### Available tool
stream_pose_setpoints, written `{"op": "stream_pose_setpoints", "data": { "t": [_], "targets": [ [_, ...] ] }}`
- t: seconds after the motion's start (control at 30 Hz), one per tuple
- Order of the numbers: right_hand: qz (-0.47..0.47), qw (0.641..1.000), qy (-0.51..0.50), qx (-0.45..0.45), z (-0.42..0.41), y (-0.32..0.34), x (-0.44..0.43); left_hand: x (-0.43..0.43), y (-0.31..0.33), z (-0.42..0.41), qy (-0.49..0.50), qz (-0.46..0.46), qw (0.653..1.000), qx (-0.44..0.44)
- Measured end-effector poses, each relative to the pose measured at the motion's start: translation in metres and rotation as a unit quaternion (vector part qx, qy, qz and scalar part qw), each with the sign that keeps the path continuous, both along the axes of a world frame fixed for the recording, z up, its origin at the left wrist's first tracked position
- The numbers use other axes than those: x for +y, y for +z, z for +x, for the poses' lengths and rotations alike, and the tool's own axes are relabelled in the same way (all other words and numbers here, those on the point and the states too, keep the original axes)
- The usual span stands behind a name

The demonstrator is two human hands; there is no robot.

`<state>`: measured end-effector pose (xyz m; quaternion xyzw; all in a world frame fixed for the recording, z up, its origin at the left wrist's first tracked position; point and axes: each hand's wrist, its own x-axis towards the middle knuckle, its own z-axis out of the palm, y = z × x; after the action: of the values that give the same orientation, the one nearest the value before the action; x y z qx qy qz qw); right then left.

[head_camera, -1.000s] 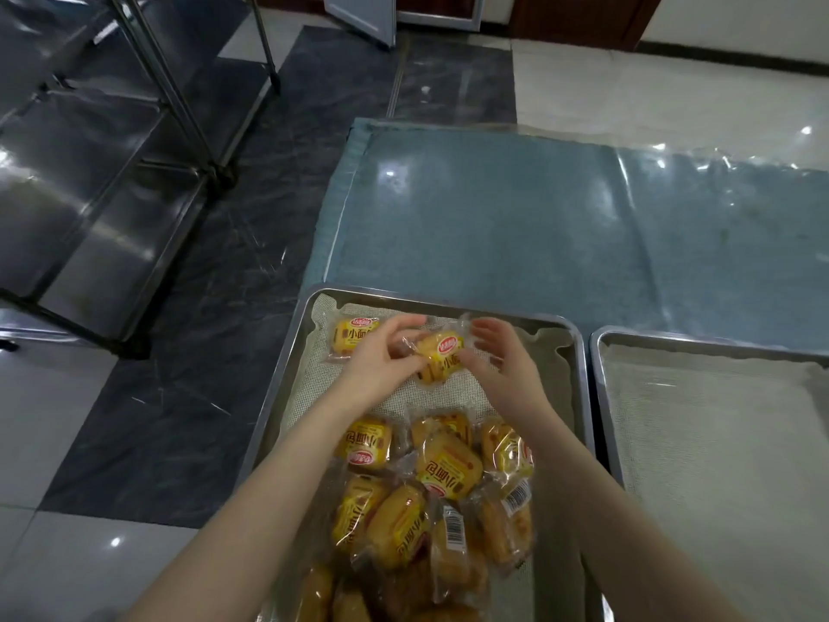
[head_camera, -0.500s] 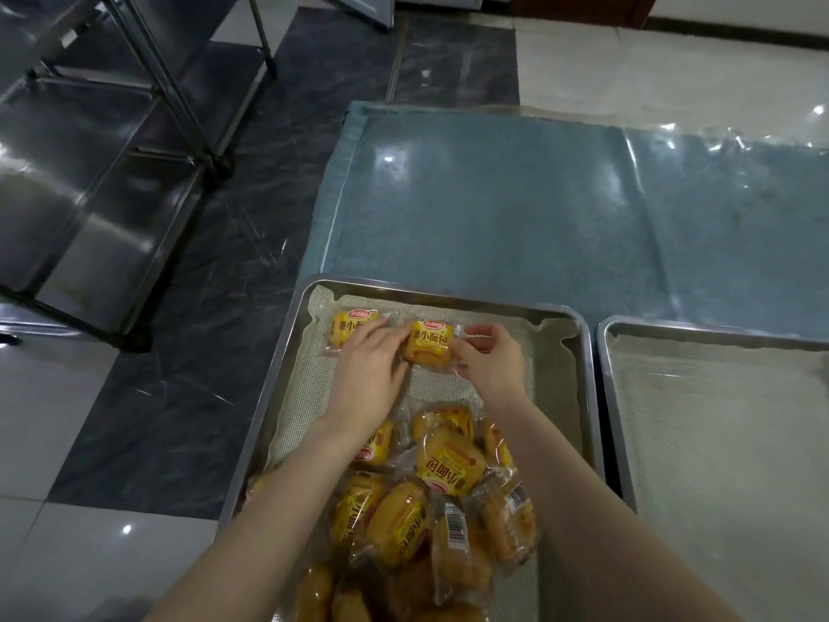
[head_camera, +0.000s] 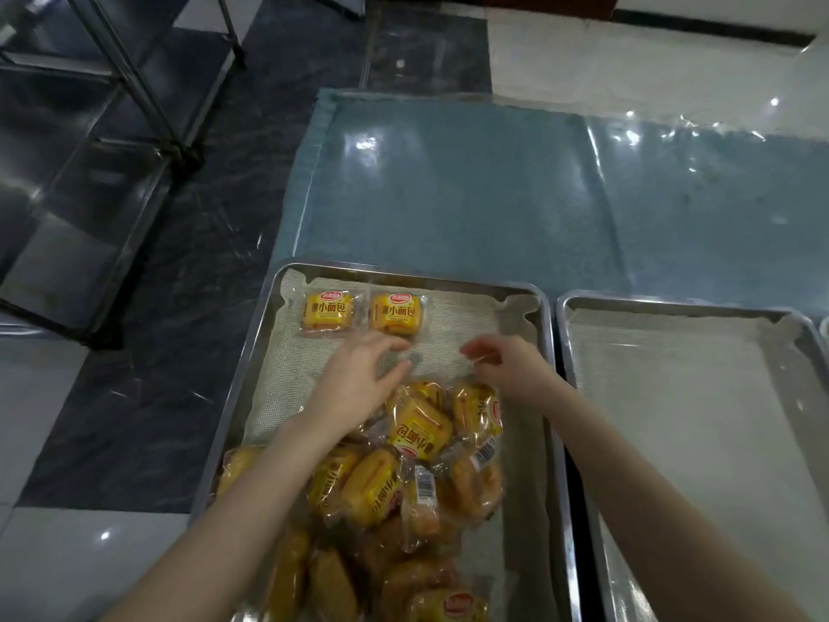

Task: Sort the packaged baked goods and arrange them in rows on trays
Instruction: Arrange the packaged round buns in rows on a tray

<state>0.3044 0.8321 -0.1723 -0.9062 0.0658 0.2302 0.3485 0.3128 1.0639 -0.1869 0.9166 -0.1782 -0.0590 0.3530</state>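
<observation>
Two yellow packaged buns lie side by side along the far edge of the left metal tray [head_camera: 251, 370]: one bun [head_camera: 326, 312] at the far left corner, the second bun [head_camera: 397, 314] right of it. A loose pile of packaged buns [head_camera: 403, 469] fills the near half of that tray. My left hand [head_camera: 359, 379] hovers just below the second bun, fingers spread, holding nothing. Fingers loosely curled and empty, my right hand [head_camera: 507, 365] sits above the pile's far right edge.
A second metal tray [head_camera: 673, 397] lined with white mesh stands to the right, with nothing on it. Both trays rest on a blue table under clear plastic [head_camera: 493, 186]. A steel rack [head_camera: 89, 127] stands on the dark floor at the left.
Both hands set the second bun down beside the first at the tray's far edge, let go of it, and drew back toward the pile.
</observation>
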Motion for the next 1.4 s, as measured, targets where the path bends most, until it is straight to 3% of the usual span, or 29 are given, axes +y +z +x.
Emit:
{"op": "stream_pose_setpoints", "data": {
  "t": [0.07,0.17,0.33,0.47,0.57,0.67,0.8,0.93,1.13,1.4],
  "targets": [
    [-0.030,0.996,0.073,0.051,-0.010,0.007,-0.003,-0.008,0.004,-0.011,-0.046,-0.010,0.996,0.079],
    [-0.040,0.991,0.113,0.061,-0.015,0.016,-0.002,-0.014,0.006,-0.019,-0.079,0.009,0.993,0.084],
    [0.012,0.997,0.082,0.008,-0.018,0.024,-0.004,-0.021,0.012,-0.015,-0.062,0.059,0.991,0.102],
    [0.031,0.994,0.061,-0.079,-0.009,0.030,0.006,-0.040,0.022,-0.011,-0.031,-0.041,0.989,0.142],
    [0.101,0.985,-0.058,-0.128,-0.008,0.026,0.011,-0.048,0.021,-0.008,0.030,-0.120,0.977,0.172],
    [0.183,0.950,-0.211,-0.140,-0.014,0.021,0.009,-0.048,0.017,-0.003,0.102,-0.178,0.963,0.173],
    [0.142,0.948,-0.255,-0.130,-0.026,0.006,0.009,-0.051,0.013,0.004,0.181,-0.215,0.942,0.182],
    [0.158,0.918,-0.335,-0.139,-0.026,0.001,0.018,-0.062,0.009,0.004,0.172,-0.188,0.952,0.169],
    [0.144,0.898,-0.376,-0.177,-0.016,-0.001,0.017,-0.074,0.007,0.008,0.114,-0.051,0.990,0.069],
    [0.071,0.943,-0.287,-0.151,-0.010,-0.015,0.015,-0.081,0.002,0.010,0.018,0.016,0.998,0.060]
  ]
}}
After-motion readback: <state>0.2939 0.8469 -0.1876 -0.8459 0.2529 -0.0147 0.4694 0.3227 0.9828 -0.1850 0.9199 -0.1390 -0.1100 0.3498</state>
